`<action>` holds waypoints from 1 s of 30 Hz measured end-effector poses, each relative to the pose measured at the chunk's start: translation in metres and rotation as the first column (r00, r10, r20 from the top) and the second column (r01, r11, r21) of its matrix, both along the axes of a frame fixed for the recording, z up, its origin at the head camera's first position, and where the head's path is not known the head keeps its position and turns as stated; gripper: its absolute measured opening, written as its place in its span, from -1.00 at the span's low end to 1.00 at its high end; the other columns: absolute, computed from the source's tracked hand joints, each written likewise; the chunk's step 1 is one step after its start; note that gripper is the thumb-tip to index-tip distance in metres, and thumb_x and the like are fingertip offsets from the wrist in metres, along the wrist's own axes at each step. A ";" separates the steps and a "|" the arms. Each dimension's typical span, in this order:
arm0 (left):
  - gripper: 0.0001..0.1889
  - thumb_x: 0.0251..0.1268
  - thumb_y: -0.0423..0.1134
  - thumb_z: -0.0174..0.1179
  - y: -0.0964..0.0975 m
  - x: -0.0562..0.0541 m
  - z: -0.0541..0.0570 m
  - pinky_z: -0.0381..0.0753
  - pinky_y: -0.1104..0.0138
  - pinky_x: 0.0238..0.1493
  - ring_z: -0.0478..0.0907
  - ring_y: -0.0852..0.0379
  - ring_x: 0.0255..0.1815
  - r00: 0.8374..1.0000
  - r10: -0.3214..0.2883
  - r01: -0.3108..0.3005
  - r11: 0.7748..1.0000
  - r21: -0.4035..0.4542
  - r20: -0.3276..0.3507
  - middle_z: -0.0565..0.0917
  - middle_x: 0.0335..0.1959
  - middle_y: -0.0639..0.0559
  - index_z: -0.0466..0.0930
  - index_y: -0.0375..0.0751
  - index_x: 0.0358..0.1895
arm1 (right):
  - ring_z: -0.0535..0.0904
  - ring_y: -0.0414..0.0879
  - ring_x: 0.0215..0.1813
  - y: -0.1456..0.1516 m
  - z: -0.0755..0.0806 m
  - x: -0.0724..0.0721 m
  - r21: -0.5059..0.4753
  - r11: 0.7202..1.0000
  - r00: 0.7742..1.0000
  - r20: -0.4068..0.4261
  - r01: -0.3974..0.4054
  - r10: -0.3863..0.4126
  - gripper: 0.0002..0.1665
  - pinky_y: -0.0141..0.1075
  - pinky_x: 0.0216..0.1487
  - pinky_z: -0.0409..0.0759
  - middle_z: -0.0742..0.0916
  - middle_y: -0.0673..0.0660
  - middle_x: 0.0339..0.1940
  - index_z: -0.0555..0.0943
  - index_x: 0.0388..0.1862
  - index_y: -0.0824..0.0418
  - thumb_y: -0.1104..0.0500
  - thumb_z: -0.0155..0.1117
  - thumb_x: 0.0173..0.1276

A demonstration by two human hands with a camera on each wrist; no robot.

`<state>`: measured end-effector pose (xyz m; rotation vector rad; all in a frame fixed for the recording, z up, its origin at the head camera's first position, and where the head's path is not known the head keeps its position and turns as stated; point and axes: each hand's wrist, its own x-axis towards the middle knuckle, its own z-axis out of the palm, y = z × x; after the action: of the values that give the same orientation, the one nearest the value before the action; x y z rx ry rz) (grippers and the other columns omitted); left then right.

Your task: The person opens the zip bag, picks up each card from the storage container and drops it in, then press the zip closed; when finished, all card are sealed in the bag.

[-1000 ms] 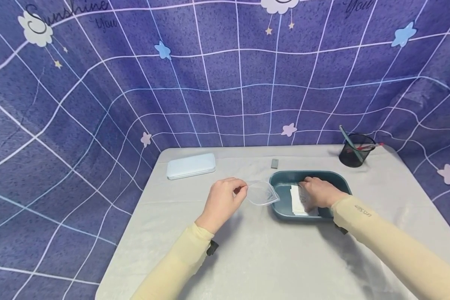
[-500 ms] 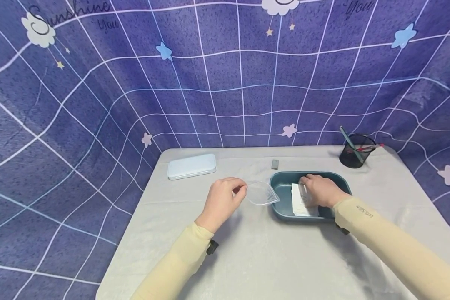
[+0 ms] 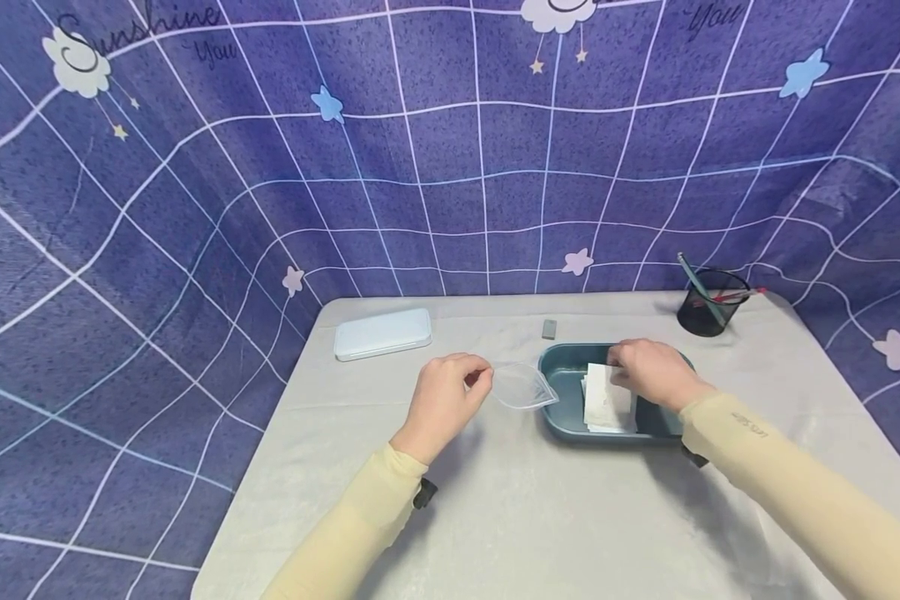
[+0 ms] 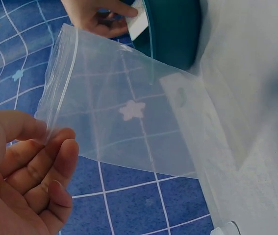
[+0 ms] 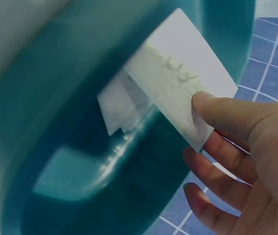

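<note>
My left hand (image 3: 446, 400) pinches the top edge of a clear zip-lock bag (image 4: 124, 107) between thumb and forefinger. The bag's mouth stands apart, facing the basin in the head view. Over the teal basin (image 3: 562, 425), my right hand (image 3: 652, 371) pinches a white card (image 5: 183, 73) by one edge, thumb on its face. That card carries a faint pale printed picture. More white cards (image 5: 121, 103) lie on the basin's floor beneath it, partly hidden by the held one.
A pale blue case (image 3: 382, 333) lies at the table's back left. Behind the basin is a small grey block (image 3: 549, 329). A black mesh pen cup (image 3: 708, 308) with several pens stands at the back right, before the purple curtain (image 3: 435, 150).
My right hand has risen a little and shifted right, lifting the card from the pile in the basin. My left hand and the zip-lock bag have stayed in place.
</note>
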<state>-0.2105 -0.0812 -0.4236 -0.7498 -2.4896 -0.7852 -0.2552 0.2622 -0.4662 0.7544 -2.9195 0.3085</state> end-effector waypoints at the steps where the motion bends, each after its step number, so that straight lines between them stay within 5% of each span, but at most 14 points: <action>1: -0.88 0.32 -0.33 0.29 0.000 0.000 0.000 0.62 0.29 -0.25 0.68 0.18 -0.39 1.000 0.000 0.000 1.000 0.002 -0.001 0.76 -0.41 0.13 0.82 -0.12 -0.32 | 0.58 -0.06 -0.44 0.000 0.002 0.001 -0.007 1.000 1.000 0.009 0.004 -0.004 -0.82 0.04 -0.38 0.59 0.66 -0.05 -0.47 0.66 -0.42 0.10 0.28 0.53 0.17; 16: -0.87 0.28 -0.34 0.29 0.003 -0.004 0.000 0.62 0.33 -0.33 0.63 0.25 -0.47 0.999 0.029 -0.028 0.999 0.036 -0.032 0.75 -0.46 0.13 0.82 -0.13 -0.38 | 0.56 -0.18 -0.41 0.001 0.028 0.019 -0.084 0.996 0.998 0.057 -0.032 0.037 -0.89 -0.01 -0.30 0.61 0.71 -0.10 -0.42 0.71 -0.41 0.05 0.21 0.52 0.22; 23: -0.86 0.24 -0.34 0.28 0.004 -0.004 0.000 0.60 0.33 -0.35 0.62 0.26 -0.49 0.998 0.049 -0.046 0.997 0.057 -0.042 0.75 -0.48 0.15 0.81 -0.10 -0.42 | 0.68 -0.03 -0.27 -0.003 0.028 0.026 -0.116 0.986 0.989 -0.097 -0.121 0.110 -0.84 0.00 -0.19 0.65 0.71 -0.04 -0.32 0.70 -0.43 0.06 0.26 0.54 0.16; 30: -0.85 0.24 -0.32 0.27 0.006 -0.005 -0.001 0.60 0.33 -0.36 0.61 0.27 -0.50 0.997 0.056 -0.053 0.997 0.058 -0.052 0.74 -0.50 0.16 0.81 -0.09 -0.42 | 0.62 -0.04 -0.28 -0.009 0.043 0.035 -0.159 0.971 0.946 -0.298 -0.180 0.126 -0.80 -0.04 -0.21 0.61 0.69 -0.04 -0.34 0.63 -0.45 0.04 0.28 0.50 0.12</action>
<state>-0.2158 -0.0748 -0.4245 -0.6716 -2.4196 -0.8017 -0.2206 0.2528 -0.4235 0.9142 -2.5265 0.4372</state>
